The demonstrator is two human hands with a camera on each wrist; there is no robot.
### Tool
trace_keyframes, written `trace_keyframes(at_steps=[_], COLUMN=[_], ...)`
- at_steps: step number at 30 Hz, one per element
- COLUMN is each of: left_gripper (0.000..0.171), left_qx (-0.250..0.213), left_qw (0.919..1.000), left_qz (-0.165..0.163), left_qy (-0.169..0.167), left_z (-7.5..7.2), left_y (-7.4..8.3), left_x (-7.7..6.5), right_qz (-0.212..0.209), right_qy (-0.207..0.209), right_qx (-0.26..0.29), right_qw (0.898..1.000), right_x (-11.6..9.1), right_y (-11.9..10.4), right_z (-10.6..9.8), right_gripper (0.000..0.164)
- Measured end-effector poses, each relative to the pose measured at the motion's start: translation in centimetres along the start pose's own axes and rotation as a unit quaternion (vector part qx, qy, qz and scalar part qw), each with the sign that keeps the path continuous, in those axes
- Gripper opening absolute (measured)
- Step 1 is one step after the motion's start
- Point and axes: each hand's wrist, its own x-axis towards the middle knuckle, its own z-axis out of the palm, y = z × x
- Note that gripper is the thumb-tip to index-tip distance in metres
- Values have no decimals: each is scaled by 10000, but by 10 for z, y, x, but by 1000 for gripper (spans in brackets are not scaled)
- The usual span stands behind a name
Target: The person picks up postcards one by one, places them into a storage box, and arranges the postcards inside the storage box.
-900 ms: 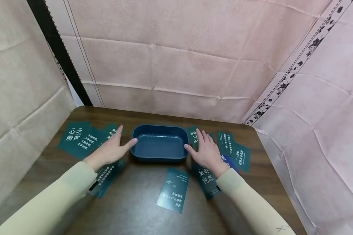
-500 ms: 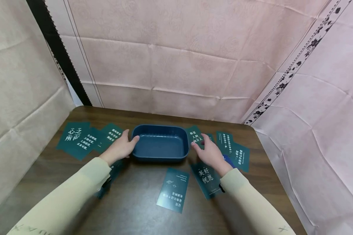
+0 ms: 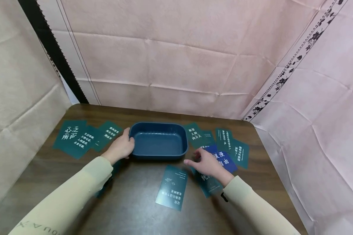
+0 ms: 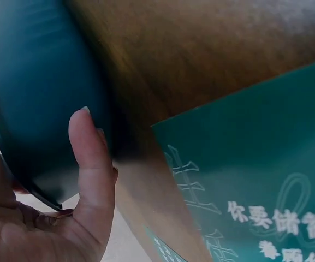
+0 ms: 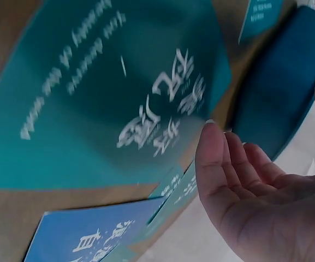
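Observation:
A dark blue rectangular tray [image 3: 160, 143] with rounded corners stands toward the back of the wooden table. My left hand [image 3: 120, 147] grips its left side, thumb over the rim and a finger [image 4: 91, 164] along the outer wall. Past the tray's front right corner, my right hand [image 3: 207, 162] hovers over printed cards with its fingers loosely bent and nothing held. Beneath it lie a green card [image 3: 209, 185] and a blue card [image 3: 227, 161], both partly hidden. In the right wrist view a green card [image 5: 108, 98] lies beside the fingertips.
Overlapping green cards [image 3: 73, 130] lie at the table's left, and more green cards [image 3: 242, 153] at the right. A single green card [image 3: 172, 189] lies in front of the tray. Pale patterned cloth [image 3: 164, 58] hangs behind the wooden table [image 3: 129, 209].
My right hand has moved away from the tray's right side and toward me, uncovering the blue card. My left hand has closed on the tray's left side. The tray stays in place.

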Motion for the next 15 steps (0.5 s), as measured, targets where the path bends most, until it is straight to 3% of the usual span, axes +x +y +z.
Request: trace_keyframes(at_steps=[10, 15], left_gripper=[64, 65], left_qx=[52, -196], left_qw=[9999, 9998], left_qz=[24, -23], left_qy=[105, 22], left_z=[4, 6], left_y=[-6, -9], left_x=[1, 1], right_qz=[-523, -760], right_qy=[-290, -272], right_qx=[-551, -982], right_qw=[9967, 9919], right_x=[-15, -21], right_y=[-13, -17], right_z=[21, 33], right_gripper=[73, 73])
